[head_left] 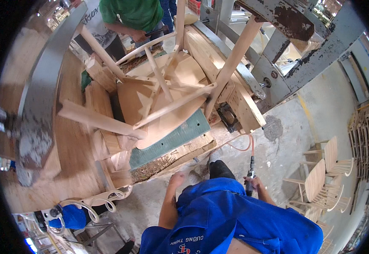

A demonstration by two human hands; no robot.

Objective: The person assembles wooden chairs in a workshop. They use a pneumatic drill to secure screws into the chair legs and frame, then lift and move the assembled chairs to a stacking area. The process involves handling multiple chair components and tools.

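In my right hand (pixel 255 183) is an air screwdriver (pixel 251 171), held low beside my right hip, with a reddish hose (pixel 251 146) running up from its end. My left hand (pixel 176 178) hangs at the bench's near edge, fingers curled; what they hold, if anything, is too small to make out. Beyond it, loose screws (pixel 152 169) lie in a wooden trough. An upturned light-wood chair frame (pixel 163 114) rests in the wooden jig, its legs pointing up and outward. Under its near side lies a green pad (pixel 171 142).
Grey press arms with worn paint flank the chair, one at left (pixel 40 110) and one at right (pixel 277 72). Across the bench, a person in a green shirt (pixel 127 15) holds a tool. Finished chairs (pixel 320 182) and stacked wooden parts (pixel 364 139) stand at right.
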